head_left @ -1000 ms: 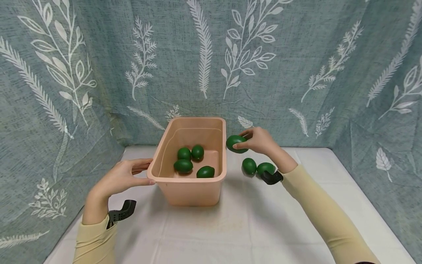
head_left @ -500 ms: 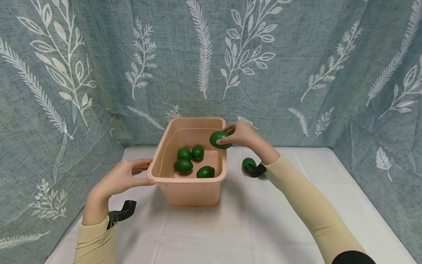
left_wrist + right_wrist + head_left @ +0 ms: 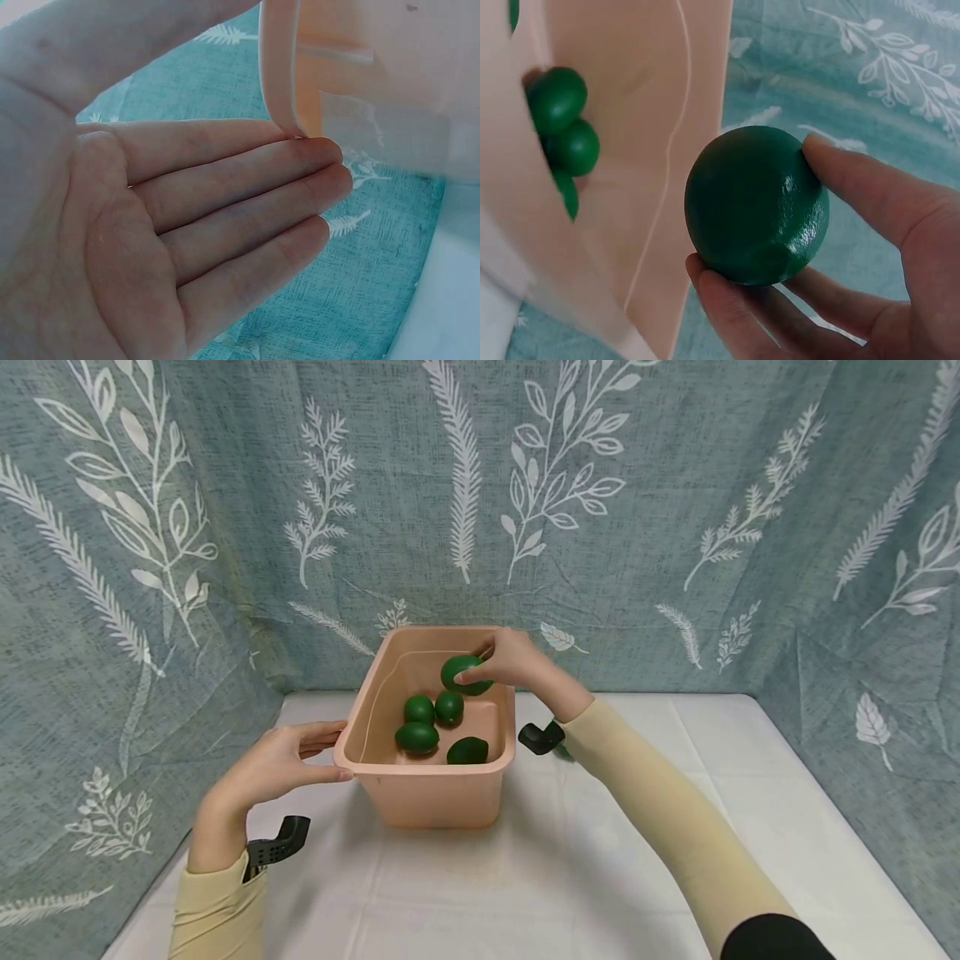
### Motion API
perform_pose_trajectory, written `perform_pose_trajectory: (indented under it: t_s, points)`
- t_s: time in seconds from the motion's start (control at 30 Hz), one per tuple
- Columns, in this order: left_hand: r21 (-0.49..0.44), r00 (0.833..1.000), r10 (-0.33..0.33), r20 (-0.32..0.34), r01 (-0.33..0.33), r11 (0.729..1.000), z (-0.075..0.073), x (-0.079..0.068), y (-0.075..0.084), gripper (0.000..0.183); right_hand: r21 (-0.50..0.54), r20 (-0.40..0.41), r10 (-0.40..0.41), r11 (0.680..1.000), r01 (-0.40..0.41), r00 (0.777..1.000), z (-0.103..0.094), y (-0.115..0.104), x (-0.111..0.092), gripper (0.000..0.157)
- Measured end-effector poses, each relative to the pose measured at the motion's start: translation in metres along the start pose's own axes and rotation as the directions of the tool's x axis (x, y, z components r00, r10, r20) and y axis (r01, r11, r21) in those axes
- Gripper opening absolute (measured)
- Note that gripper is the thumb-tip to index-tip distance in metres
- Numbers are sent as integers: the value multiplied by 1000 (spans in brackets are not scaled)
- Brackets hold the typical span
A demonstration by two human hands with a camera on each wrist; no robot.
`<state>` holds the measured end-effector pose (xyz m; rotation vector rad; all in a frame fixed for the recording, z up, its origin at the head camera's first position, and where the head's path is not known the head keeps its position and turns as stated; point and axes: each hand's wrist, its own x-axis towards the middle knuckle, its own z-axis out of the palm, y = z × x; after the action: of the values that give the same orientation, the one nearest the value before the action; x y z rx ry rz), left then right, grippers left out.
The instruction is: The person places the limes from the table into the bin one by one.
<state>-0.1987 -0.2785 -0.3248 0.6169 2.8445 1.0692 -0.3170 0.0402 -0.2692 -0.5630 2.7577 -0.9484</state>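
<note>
A glossy dark green oval fruit [image 3: 459,674] is held above the inside of a peach-coloured plastic bin [image 3: 438,795]. My right hand [image 3: 512,658] pinches it between thumb and fingers, as the right wrist view shows close up. Several similar green fruits [image 3: 417,737] lie on the bin's floor below. My left hand [image 3: 281,760] touches the bin's near left rim corner, with its fingers straight in the left wrist view and the thumb at the front edge.
The bin stands on a white-covered table [image 3: 442,893]. Right of it, a sliver of green fruit [image 3: 564,752] shows behind my right wrist strap [image 3: 542,738]. A blue-green cloth [image 3: 637,568] with white leaf prints hangs behind and at both sides.
My right hand has moved left with the green fruit, from beside the bin across its right rim to over the inside. My left hand has stayed at the rim.
</note>
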Motion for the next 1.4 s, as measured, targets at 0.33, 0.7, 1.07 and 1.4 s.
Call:
perform_pose_trajectory:
  t_s: [0.33,0.7,1.07,1.4]
  points:
    - [-6,1000,-6,6,6,1000,0,1,0,70,26,-33,19,1000,-18,999,-10,8,-3,49]
    - [-3,1000,3,7,-3,1000,0,0,-1,69,39,-63,17,999,-15,998,-20,51,-20,51]
    - [1,1000,-10,5,10,1000,0,-1,2,69,20,-46,92,996,-91,995,-19,109,-39,56]
    - [2,1000,-16,5,16,1000,0,-1,4,69,46,-36,130,991,-129,991,-12,158,-56,56]
